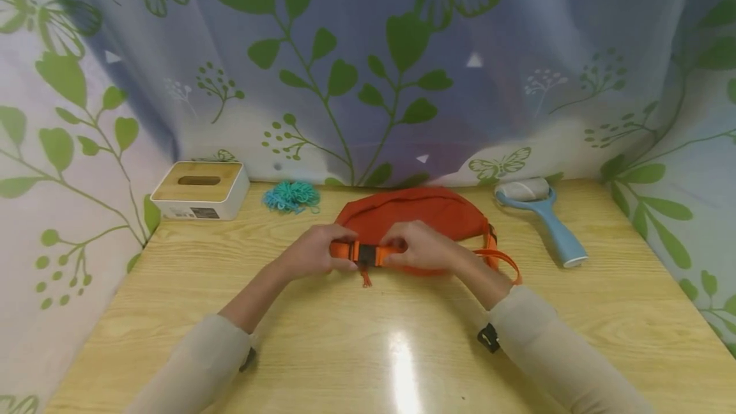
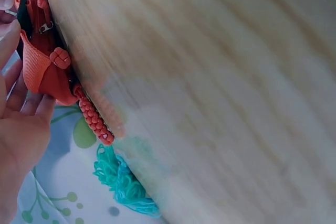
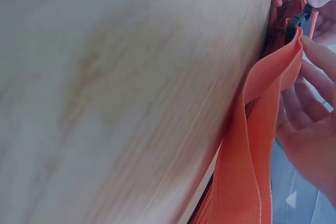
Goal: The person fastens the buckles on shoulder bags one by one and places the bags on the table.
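Observation:
A red-orange waist bag (image 1: pixel 425 209) lies on the wooden table, its orange strap (image 3: pixel 262 87) looping off to the right. In front of the bag a black buckle (image 1: pixel 367 255) joins the two strap ends. My left hand (image 1: pixel 313 251) pinches the strap just left of the buckle, thumb below and fingers above. On the other side my right hand (image 1: pixel 422 246) pinches the strap close to the buckle. A braided red zipper pull (image 2: pixel 94 116) hangs from the bag in the left wrist view. The bag's lower middle is partly hidden behind both hands.
At the back left stands a white tissue box (image 1: pixel 198 190) with a wooden lid. Beside it lies a bundle of teal yarn (image 1: pixel 291 197). A blue-handled lint roller (image 1: pixel 543 213) rests right of the bag. A leaf-patterned curtain (image 1: pixel 322 114) hangs behind the table (image 1: pixel 322 350).

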The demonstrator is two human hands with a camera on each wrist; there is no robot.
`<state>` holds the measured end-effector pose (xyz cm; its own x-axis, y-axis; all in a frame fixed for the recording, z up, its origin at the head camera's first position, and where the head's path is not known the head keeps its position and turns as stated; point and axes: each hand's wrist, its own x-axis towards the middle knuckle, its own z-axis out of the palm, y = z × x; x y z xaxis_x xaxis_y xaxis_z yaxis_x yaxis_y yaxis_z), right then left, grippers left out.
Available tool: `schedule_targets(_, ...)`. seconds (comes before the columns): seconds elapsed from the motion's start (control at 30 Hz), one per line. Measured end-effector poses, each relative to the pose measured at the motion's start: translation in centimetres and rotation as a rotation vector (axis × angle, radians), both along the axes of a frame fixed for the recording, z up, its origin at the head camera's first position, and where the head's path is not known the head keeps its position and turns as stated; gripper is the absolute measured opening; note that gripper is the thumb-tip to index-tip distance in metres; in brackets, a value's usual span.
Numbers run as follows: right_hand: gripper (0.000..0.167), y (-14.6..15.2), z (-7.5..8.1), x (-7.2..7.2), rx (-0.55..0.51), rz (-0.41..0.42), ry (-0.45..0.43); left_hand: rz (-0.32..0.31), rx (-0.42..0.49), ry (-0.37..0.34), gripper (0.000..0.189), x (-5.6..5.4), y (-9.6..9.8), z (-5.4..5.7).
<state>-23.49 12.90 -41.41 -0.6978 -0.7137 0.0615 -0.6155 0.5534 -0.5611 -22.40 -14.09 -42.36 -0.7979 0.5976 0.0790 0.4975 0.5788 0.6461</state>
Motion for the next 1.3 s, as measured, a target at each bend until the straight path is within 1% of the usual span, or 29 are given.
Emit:
schedule_targets(0.1,0.030,0.0,0.0,0.1,0.024,-0.013,-0.037,-0.014,-0.040,0.004,0.053,0.0,-0.1,0.0)
schedule_targets(0.23,0.030,0.0,0.0,0.1,0.061,-0.016,-0.068,-0.025,-0.067,0.009,0.049,-0.2,-0.3,-0.1)
schedule_targets(0.4,0.029,-0.2,-0.3,0.1,0.091,0.008,-0.092,-0.055,-0.120,0.060,0.046,-0.5,-0.4,-0.5)
schedule_targets(0.47,0.028,-0.3,-0.5,0.1,0.100,0.018,-0.090,-0.071,-0.143,0.070,0.045,-0.6,-0.4,-0.6)
schedule_targets(0.53,0.027,-0.5,-0.7,0.1,0.109,0.022,-0.096,-0.089,-0.157,0.063,0.044,-0.7,-0.4,-0.6)
schedule_targets(0.67,0.026,-0.6,-0.9,0.1,0.119,0.028,-0.097,-0.133,-0.164,0.068,0.042,-0.9,-0.3,-0.4)
schedule_targets(0.77,0.026,-0.6,-0.8,0.1,0.121,0.030,-0.100,-0.147,-0.170,0.070,0.042,-0.9,-0.3,-0.2)
schedule_targets(0.93,0.028,-0.3,-0.8,0.1,0.103,0.044,-0.109,-0.149,-0.164,0.047,0.046,-0.9,-0.5,-0.1)
schedule_targets(1.0,0.029,0.1,-0.6,0.0,0.077,0.036,-0.113,-0.137,-0.142,0.028,0.047,-0.9,-0.7,0.1)
schedule_targets(1.1,0.030,0.7,-0.1,-0.1,0.032,0.012,-0.112,-0.120,-0.097,0.022,0.042,-0.8,-0.9,0.5)
schedule_targets(1.2,0.028,1.5,0.3,-0.2,-0.010,-0.006,-0.077,-0.108,-0.061,0.038,0.036,-0.9,-1.2,0.7)
schedule_targets(1.3,0.026,2.3,0.8,-0.3,-0.033,-0.044,-0.038,-0.070,-0.062,0.079,0.032,-1.0,-1.7,0.8)
